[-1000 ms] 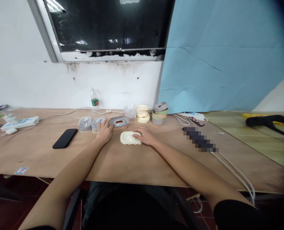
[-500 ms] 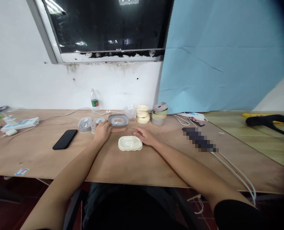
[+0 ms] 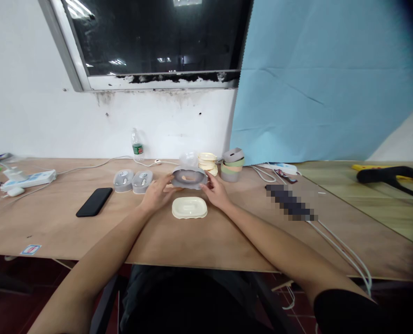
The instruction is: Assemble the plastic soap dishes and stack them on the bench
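Note:
Between my two hands is a grey oval plastic shell (image 3: 190, 181), lifted off the table and open through its middle. My left hand (image 3: 158, 192) grips its left end, and my right hand (image 3: 216, 189) has the right end between thumb and fingers. Just in front of it, on the table, lies a cream oval tray-like piece (image 3: 189, 207) with a raised centre. A peach-coloured piece shows partly behind my left fingers; the rest is hidden. Left of that hand sit two grey round-cornered cases (image 3: 143, 181) with clear tops.
Stacked cream pieces (image 3: 207, 159) and nested coloured shells (image 3: 231, 167) stand at the back, near a clear plastic bottle (image 3: 137, 144). A black phone (image 3: 94, 202) lies left. Power strips (image 3: 30, 180) and white cables (image 3: 345, 255) are on the wooden table (image 3: 234, 246).
Both hands now hold the grey shell, lifted and shifted right from atop the peach piece. My right hand has risen from beside the cream piece to the shell.

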Demonstrator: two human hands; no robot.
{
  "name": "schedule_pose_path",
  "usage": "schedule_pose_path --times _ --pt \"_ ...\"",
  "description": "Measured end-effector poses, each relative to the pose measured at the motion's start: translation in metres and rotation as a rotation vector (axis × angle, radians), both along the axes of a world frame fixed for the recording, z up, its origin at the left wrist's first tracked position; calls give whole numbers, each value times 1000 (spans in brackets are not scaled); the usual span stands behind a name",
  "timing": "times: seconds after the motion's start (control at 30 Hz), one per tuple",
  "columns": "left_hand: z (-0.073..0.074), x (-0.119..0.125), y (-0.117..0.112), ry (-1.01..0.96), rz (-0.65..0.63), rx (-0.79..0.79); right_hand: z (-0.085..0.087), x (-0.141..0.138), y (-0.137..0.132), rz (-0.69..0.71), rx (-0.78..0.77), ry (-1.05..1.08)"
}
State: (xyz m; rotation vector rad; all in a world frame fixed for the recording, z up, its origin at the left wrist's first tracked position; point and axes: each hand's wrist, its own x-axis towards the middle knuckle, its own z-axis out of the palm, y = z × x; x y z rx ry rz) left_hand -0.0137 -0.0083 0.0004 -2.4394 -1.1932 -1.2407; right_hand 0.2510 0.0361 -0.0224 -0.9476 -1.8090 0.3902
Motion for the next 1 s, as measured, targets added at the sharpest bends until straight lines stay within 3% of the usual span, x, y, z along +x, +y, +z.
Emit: schedule_pose_path --times 0.17,0.27,0.5,0.8,1.0 --pt "-5 -1 1 -274 -40 -232 7 2 -3 -1 154 -20" --pt "-9 -3 8 -409 -20 -388 9 0 -7 71 217 -51" --pt "-3 -7 8 -485 -158 -622 10 -3 -10 199 282 -49" --pt "-6 -11 6 -349 -82 -555 17 0 -21 296 288 -189" --pt "-3 -10 4 -265 -101 -428 11 -1 -18 250 210 -143"
